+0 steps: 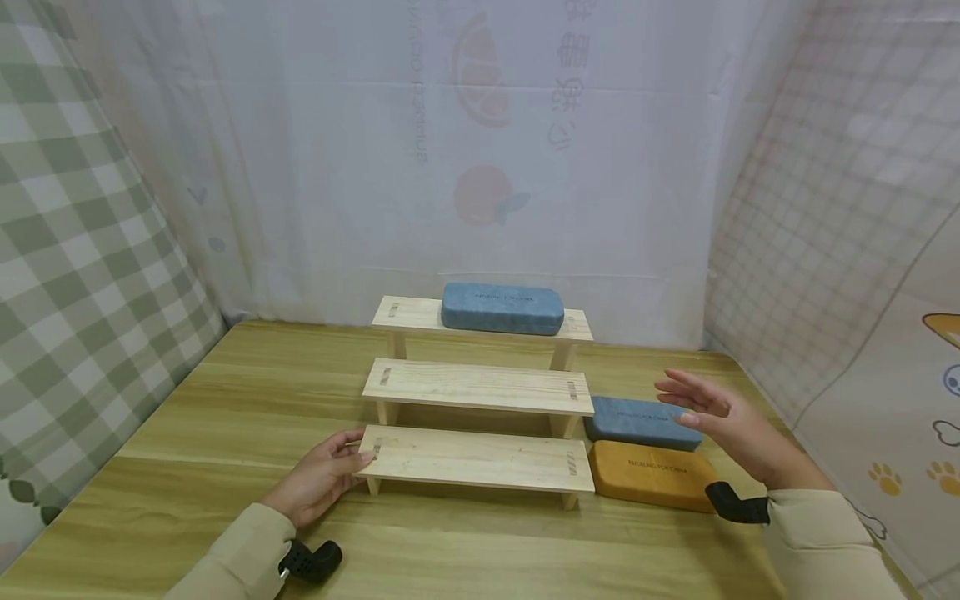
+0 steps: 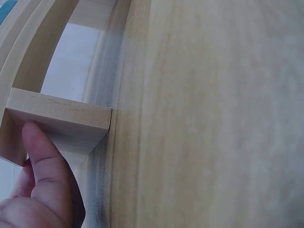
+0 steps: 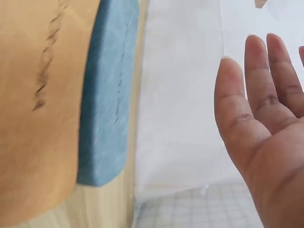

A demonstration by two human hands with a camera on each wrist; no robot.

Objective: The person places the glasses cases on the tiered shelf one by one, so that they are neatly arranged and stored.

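Note:
A three-tier wooden stand [image 1: 472, 457] stands on the table. My left hand [image 1: 322, 477] grips the left end of its lowest tier; the left wrist view shows a finger [image 2: 47, 171] against the tier's leg. A blue glasses case [image 1: 502, 307] lies on the top tier. To the right of the stand, a second blue glasses case [image 1: 637, 421] lies behind an orange glasses case [image 1: 652, 475]. Over the right end of that second blue case, my right hand [image 1: 708, 407] hovers with fingers extended and apart, holding nothing. Its spread fingers [image 3: 256, 71] show in the right wrist view.
The wood-grained table [image 1: 420, 554] extends around the stand. Behind it hangs a white printed curtain [image 1: 300, 183]. Green checked cloth [image 1: 82, 217] bounds the left side, and a patterned white cloth [image 1: 847, 275] bounds the right.

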